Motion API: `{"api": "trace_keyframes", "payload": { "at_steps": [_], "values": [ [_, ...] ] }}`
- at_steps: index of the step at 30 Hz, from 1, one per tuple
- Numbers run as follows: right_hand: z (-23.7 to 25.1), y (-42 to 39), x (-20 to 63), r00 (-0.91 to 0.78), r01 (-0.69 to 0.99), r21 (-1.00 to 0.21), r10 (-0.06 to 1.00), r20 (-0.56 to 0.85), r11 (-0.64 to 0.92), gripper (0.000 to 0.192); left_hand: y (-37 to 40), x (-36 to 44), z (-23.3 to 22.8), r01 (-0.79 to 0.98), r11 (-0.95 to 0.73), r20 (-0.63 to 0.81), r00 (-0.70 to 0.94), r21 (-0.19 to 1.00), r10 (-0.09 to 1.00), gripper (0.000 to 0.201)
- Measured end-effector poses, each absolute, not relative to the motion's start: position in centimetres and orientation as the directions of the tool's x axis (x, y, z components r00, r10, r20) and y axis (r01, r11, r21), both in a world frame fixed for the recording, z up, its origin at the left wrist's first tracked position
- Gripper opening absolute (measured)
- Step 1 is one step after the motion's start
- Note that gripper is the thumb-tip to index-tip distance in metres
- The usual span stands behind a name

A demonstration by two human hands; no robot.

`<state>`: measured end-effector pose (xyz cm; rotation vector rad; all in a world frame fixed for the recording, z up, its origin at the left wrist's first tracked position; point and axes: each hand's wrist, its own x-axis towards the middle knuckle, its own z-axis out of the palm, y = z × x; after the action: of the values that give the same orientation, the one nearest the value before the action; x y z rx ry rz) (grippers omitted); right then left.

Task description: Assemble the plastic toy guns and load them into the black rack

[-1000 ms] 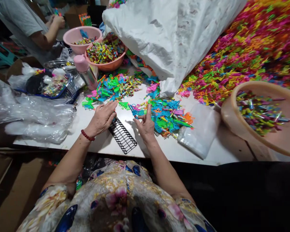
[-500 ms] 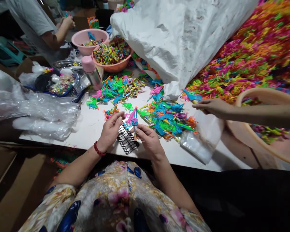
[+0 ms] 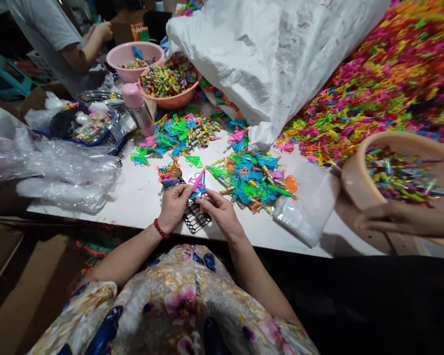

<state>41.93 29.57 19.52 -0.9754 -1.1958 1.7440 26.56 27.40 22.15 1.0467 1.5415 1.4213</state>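
Centre of frame, just above the near edge of the bench (image 3: 140,197): left hand (image 3: 175,204) and right hand (image 3: 218,211) are both closed on a small pink plastic toy (image 3: 197,181), held over a black grid tray (image 3: 194,217). Judged very light, stiff, thin and liable to snap; best pinched at its thicker body, not the slender ends. The fingertips cover part of the toy, its exact form is unclear, and the hands hide most of the tray.
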Motion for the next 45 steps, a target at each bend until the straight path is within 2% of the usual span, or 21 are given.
{"api": "trace_keyframes", "payload": {
  "at_steps": [4,7,9,11,13,16,19,21,28,32,38,42,45],
  "values": [
    [18.2,30.2,41.5,-0.354,0.121,-0.991,0.930,-0.099,-0.059,0.025,26.5,27.0,20.7,0.163,0.014,0.049,-0.376,0.986,0.925,0.032],
    [17.1,31.3,41.4,-0.344,0.245,-0.969,0.937,-0.068,0.019,0.016,25.1,26.6,20.8,0.397,-0.068,0.201,-0.304,0.915,0.931,0.031],
    [16.6,32.1,41.2,-0.338,0.240,-0.970,0.940,-0.051,0.034,0.018,24.5,25.4,21.8,0.591,-0.175,0.398,-0.270,0.788,0.877,0.027],
    [16.3,33.0,40.7,-0.327,0.222,-0.974,0.945,-0.026,0.050,0.021,24.7,23.5,23.4,0.755,-0.242,0.578,-0.213,0.609,0.787,0.025],
    [16.2,33.8,40.0,-0.334,0.221,-0.972,0.942,0.005,0.084,0.023,25.8,21.3,25.0,0.851,-0.270,0.664,-0.117,0.450,0.738,0.029],
    [16.2,34.7,38.7,-0.343,0.258,-0.957,0.938,0.037,0.132,0.020,28.3,18.5,26.6,0.874,-0.360,0.625,0.087,0.325,0.776,0.044],
    [16.0,35.3,37.5,-0.347,0.268,-0.951,0.936,0.054,0.154,0.019,30.5,17.0,26.5,0.829,-0.470,0.474,0.296,0.304,0.829,0.061],
    [15.8,35.7,36.8,-0.349,0.259,-0.952,0.935,0.066,0.164,0.020,31.3,16.8,25.9,0.804,-0.504,0.395,0.371,0.316,0.840,0.065],
    [14.8,36.3,35.0,-0.374,0.246,-0.947,0.921,0.106,0.209,0.022,31.6,17.0,24.6,0.791,-0.505,0.372,0.379,0.346,0.848,0.060],
    [14.6,36.4,34.4,-0.395,0.344,-0.893,0.907,0.144,0.291,0.020,31.6,16.9,24.7,0.774,-0.518,0.364,0.393,0.366,0.844,0.058],
    [15.3,36.2,34.4,-0.463,0.537,-0.753,0.879,0.115,0.381,0.020,31.7,16.8,24.7,0.756,-0.532,0.359,0.410,0.382,0.839,0.056],
    [15.7,36.2,34.4,-0.496,0.593,-0.695,0.865,0.082,0.406,0.019,31.8,16.7,24.6,0.740,-0.544,0.361,0.419,0.396,0.833,0.056],
    [15.7,36.3,34.4,-0.489,0.598,-0.699,0.870,0.071,0.393,0.018,31.8,16.6,24.6,0.732,-0.549,0.357,0.426,0.403,0.831,0.056]
  ]
}}
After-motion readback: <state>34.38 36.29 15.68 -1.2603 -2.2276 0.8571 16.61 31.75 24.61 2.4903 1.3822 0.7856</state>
